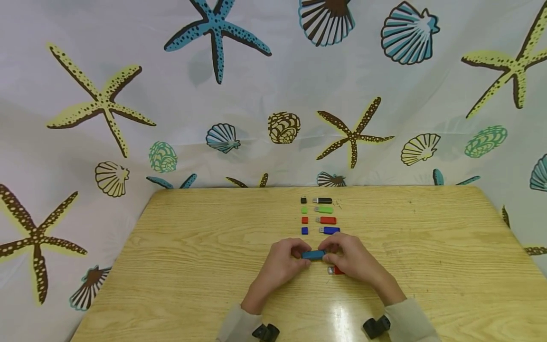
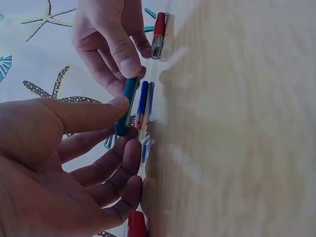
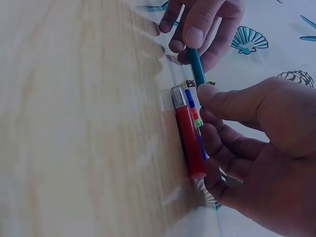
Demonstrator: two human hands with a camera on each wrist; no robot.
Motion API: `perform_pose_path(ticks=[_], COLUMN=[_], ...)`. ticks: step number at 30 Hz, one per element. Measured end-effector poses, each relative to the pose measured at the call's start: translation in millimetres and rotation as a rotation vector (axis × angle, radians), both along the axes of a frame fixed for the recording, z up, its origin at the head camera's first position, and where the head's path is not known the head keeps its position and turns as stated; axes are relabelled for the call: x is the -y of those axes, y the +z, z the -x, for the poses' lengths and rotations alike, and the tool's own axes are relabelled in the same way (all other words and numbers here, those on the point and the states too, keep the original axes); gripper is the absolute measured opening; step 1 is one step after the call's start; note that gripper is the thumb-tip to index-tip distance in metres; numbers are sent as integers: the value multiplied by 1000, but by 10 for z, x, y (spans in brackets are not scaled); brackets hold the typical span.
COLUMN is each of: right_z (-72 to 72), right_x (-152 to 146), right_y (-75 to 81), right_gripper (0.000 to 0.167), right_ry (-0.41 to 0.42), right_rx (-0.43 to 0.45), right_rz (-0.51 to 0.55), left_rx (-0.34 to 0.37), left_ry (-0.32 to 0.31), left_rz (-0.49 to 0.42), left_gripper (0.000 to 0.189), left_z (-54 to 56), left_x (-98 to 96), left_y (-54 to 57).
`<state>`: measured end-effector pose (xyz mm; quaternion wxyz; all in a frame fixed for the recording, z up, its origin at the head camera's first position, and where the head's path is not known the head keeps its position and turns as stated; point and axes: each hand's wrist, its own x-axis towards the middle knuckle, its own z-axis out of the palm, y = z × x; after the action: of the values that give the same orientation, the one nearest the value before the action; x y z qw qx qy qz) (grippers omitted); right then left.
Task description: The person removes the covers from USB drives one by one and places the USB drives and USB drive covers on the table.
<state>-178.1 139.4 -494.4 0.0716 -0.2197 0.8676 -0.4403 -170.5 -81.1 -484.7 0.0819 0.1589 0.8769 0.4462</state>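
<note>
A teal-blue USB flash drive (image 1: 313, 255) is held level between both hands, in the middle of the table. My left hand (image 1: 283, 260) pinches its left end between thumb and fingers. At the right end, the thumb and fingertips of my right hand (image 1: 353, 256) grip it. No metal plug shows on this drive. Under the right hand lies a red USB flash drive (image 3: 190, 138), its metal plug pointing left and its body partly covered in the head view. A red piece (image 2: 137, 224) shows below the left hand's fingers in the left wrist view.
Beyond the hands, uncapped USB drives lie in a column: black (image 1: 323, 201), green (image 1: 325, 210), red (image 1: 326, 220) and blue (image 1: 330, 230). Matching caps line up to their left, black (image 1: 304, 200), green (image 1: 304, 210), red (image 1: 305, 220), blue (image 1: 305, 231). A patterned cloth (image 1: 256, 156) hangs behind the wooden table (image 1: 192, 266).
</note>
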Motion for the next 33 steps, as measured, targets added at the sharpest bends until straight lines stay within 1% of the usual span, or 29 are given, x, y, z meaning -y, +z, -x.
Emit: perform_pose_path(ticks=[4,10,18,25,29,33], right_z=[-16,-25,-47,-47,-45,-52], right_x=[-11,-25,-51,-53,-56,-77], right_y=[32,77,128,149,155,171], right_gripper=[14,14,15,16,15,15], right_ry=[9,3,-5,-11,-4,-15], right_rx=[-15,-25,-27,-50,-47,-46], right_rz=[8,21,49,78,95,95], left_rx=[-21,-43,-77,-53,-46,-32], left_ry=[16,36,50,62,53,39], left_rz=[-19,-63,-117,-189,-202,-212], left_gripper=[15,12,12,12,12,12], left_z=[-1,-7,-3,13,18,37], left_x=[-5,-16,-22,-7,0,-11], left_y=[3,21,26,42,45,36])
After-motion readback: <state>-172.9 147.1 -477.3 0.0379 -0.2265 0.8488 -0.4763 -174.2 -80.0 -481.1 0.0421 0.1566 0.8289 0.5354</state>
